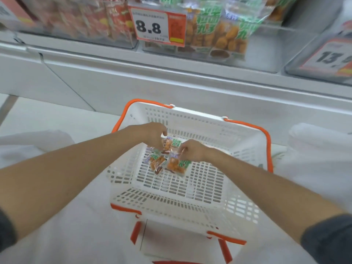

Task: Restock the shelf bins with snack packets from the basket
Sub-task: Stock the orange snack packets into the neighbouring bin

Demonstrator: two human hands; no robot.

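A white plastic basket (200,121) with orange handles stands on the floor below the shelf. Inside it lie a few small clear snack packets with orange pieces and green print. My left hand (152,135) reaches into the basket and its fingers curl round the top packet (169,144). My right hand (192,150) pinches the upper edge of another packet (177,165). A third packet (156,161) lies loose between them on the basket floor. Above, a clear shelf bin (262,54) holds larger bags of the same green and orange snack.
A price tag reading 8.8 (157,25) hangs on the bin front. A bin of red packets (85,20) sits to the left, another tagged bin (323,58) to the right. A grey shelf ledge (171,73) runs across above the basket.
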